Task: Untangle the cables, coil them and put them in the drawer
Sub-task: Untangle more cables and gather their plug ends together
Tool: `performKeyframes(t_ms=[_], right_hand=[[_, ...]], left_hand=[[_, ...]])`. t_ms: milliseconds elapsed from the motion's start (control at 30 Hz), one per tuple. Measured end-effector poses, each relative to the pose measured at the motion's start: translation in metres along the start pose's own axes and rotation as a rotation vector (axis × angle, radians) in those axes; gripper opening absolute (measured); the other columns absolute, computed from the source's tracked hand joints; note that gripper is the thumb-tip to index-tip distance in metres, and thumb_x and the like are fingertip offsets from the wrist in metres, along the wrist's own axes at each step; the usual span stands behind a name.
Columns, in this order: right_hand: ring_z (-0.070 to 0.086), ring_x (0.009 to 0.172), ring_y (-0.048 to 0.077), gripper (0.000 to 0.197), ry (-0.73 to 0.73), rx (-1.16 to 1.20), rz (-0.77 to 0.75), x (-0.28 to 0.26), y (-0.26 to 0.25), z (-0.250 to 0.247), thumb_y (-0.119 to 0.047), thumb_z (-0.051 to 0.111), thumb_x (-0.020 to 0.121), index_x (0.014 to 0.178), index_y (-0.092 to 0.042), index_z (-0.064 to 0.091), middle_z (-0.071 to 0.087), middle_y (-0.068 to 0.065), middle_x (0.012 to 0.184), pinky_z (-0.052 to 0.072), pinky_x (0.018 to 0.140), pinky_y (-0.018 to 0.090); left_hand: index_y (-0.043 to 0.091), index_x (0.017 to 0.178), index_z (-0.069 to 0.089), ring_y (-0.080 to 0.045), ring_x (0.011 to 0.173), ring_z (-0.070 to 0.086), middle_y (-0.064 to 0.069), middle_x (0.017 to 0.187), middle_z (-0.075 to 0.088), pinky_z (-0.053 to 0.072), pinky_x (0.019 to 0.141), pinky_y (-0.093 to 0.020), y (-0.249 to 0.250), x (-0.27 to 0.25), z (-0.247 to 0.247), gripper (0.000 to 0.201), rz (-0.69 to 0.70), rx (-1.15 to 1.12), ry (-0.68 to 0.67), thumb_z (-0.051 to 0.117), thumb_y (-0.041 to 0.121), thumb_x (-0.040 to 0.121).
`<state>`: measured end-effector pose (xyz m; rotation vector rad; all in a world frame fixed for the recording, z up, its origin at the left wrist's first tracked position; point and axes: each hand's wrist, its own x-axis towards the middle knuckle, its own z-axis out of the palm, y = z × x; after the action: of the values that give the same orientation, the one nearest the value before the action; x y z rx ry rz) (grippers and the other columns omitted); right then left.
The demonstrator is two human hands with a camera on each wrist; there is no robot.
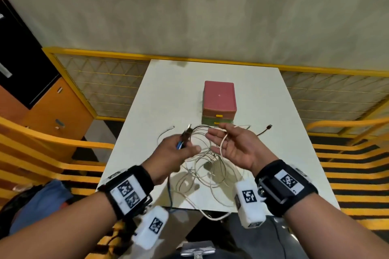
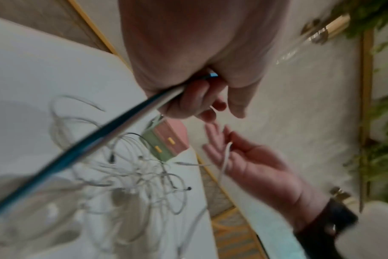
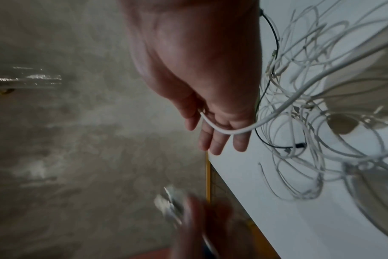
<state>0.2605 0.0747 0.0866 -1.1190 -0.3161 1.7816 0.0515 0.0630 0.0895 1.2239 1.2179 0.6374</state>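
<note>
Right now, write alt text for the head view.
Two hands work above a tangle of white cables on a white table: the left hand grips blue and dark cables, and a white strand crosses the open right hand. A small drawer box stands behind.

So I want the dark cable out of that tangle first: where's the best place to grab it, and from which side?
Probably its free plug end, lying apart on the table, right of the white tangle. Come from the right with the right hand, whose straight fingers now only carry a white cable. The left hand grips the blue cable.
</note>
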Motion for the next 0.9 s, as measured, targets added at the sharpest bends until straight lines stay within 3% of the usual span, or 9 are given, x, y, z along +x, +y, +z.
performKeyframes(t_ms=[100,167,233,433,533,600,733,800,900], right_hand=[[0.071,0.064,0.021,0.026,-0.063,0.051,0.037,-0.007,0.015,0.016,-0.021,0.04,0.103,0.092,-0.011,0.06,0.07,0.009,0.081,0.057,0.06,0.033],[0.063,0.064,0.02,0.032,-0.106,0.042,0.042,-0.009,0.019,0.023,-0.026,0.039,0.103,0.083,-0.01,0.058,0.059,0.004,0.073,0.053,0.066,0.035],[0.065,0.064,0.021,0.035,-0.108,0.001,0.069,-0.013,0.016,0.023,-0.029,0.041,0.102,0.08,-0.011,0.061,0.064,0.003,0.072,0.049,0.07,0.038],[0.075,0.076,0.024,0.008,0.103,-0.046,0.027,-0.019,-0.011,-0.006,-0.023,0.049,0.1,0.102,-0.02,0.057,0.075,0.008,0.086,0.053,0.072,0.04],[0.063,0.068,0.019,0.018,0.116,-0.378,0.008,-0.031,-0.01,-0.015,-0.027,0.045,0.102,0.102,-0.018,0.06,0.068,0.005,0.081,0.048,0.06,0.03],[0.053,0.069,0.017,0.024,0.079,-0.747,-0.001,-0.043,-0.002,-0.022,-0.028,0.045,0.1,0.096,-0.016,0.065,0.061,0.003,0.083,0.041,0.058,0.028],[0.063,0.079,0.01,0.024,-0.128,-1.367,-0.049,-0.061,0.026,-0.038,-0.039,0.062,0.092,0.088,-0.019,0.075,0.069,-0.01,0.082,0.047,0.069,0.027],[0.058,0.069,0.001,0.021,-0.219,-1.6,-0.053,-0.064,0.045,-0.042,-0.041,0.064,0.09,0.082,-0.025,0.074,0.064,-0.013,0.072,0.041,0.061,0.02],[0.059,0.074,0.011,0.016,-0.289,-1.783,-0.009,-0.066,0.079,-0.048,-0.027,0.064,0.084,0.089,-0.02,0.077,0.068,-0.004,0.079,0.039,0.061,0.023]], left_hand=[[0.01,0.086,0.057,-0.003,0.036,0.04,0.003,0.057,0.051,0.03,0.037,-0.014,0.024,0.013,0.032,0.015,0.092,-0.078,0.006,0.072,0.007,0.087],[0.008,0.084,0.057,-0.005,0.04,0.047,0.0,0.06,0.051,0.035,0.038,-0.013,0.027,0.017,0.048,0.017,0.111,-0.104,0.001,0.069,-0.003,0.085],[0.007,0.083,0.058,-0.008,0.042,0.048,-0.003,0.062,0.05,0.037,0.04,-0.015,0.024,0.018,0.053,0.018,0.078,-0.138,-0.01,0.068,-0.008,0.082],[0.01,0.082,0.061,-0.007,0.041,0.034,0.0,0.063,0.052,0.024,0.039,-0.018,-0.005,-0.002,0.026,0.02,-0.134,0.106,-0.279,0.079,0.003,0.078],[0.007,0.09,0.062,-0.007,0.042,0.028,0.007,0.054,0.046,0.021,0.04,-0.019,-0.007,-0.008,0.007,0.015,-0.167,0.105,-0.333,0.075,0.013,0.085],[0.007,0.093,0.062,-0.007,0.044,0.026,0.007,0.056,0.048,0.021,0.041,-0.019,0.003,-0.007,-0.004,0.009,-0.11,0.0,-0.257,0.067,0.013,0.092],[0.009,0.092,0.064,-0.008,0.045,0.024,0.0,0.062,0.039,0.019,0.041,-0.019,0.029,0.005,-0.024,0.01,0.004,-0.245,-0.072,0.055,0.01,0.097],[0.008,0.093,0.066,-0.008,0.043,0.024,0.0,0.062,0.034,0.019,0.041,-0.019,0.043,0.01,-0.028,0.018,0.063,-0.313,-0.045,0.05,0.013,0.1],[0.009,0.098,0.068,-0.008,0.043,0.028,0.001,0.061,0.038,0.023,0.041,-0.021,0.058,0.014,-0.029,0.024,0.132,-0.402,-0.058,0.047,0.021,0.102]])
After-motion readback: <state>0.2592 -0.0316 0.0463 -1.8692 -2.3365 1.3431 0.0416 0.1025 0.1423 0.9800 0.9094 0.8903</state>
